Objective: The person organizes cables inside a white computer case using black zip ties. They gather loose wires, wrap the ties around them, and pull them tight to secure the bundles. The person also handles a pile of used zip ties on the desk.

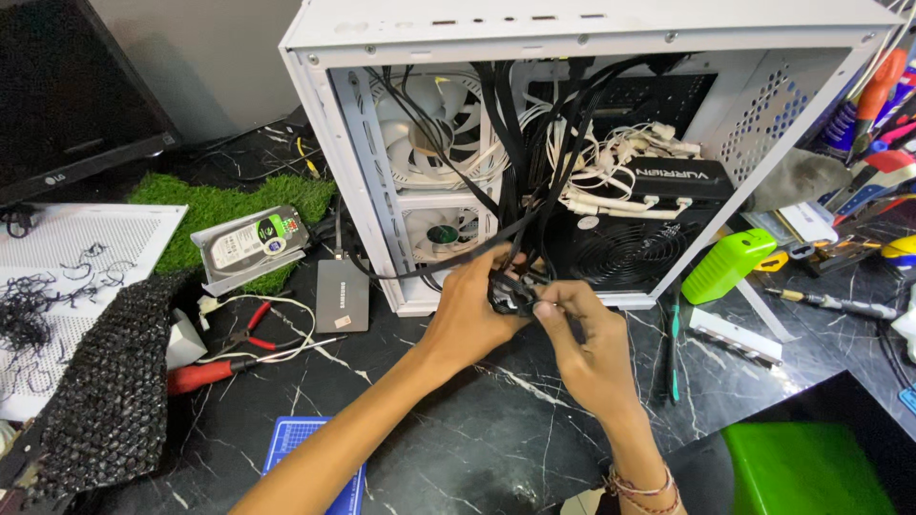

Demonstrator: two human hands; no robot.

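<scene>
We see both hands — left point(468, 310), right point(582, 334) — pinching a black cable bundle point(510, 296) (gathered tight) beside the open white case point(315, 105).

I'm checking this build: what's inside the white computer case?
Inside the white computer case: two white fans, a black power supply, white connectors. Black cables cover whatever lies behind them.

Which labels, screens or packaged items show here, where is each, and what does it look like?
Monitor: far left, dark screen, black frame.
Hard drive: on green turf mat, silver, white-and-green label.
Small drive: flat grey rectangle left of the white case.
Power supply: inside case, black with white lettering.
</scene>
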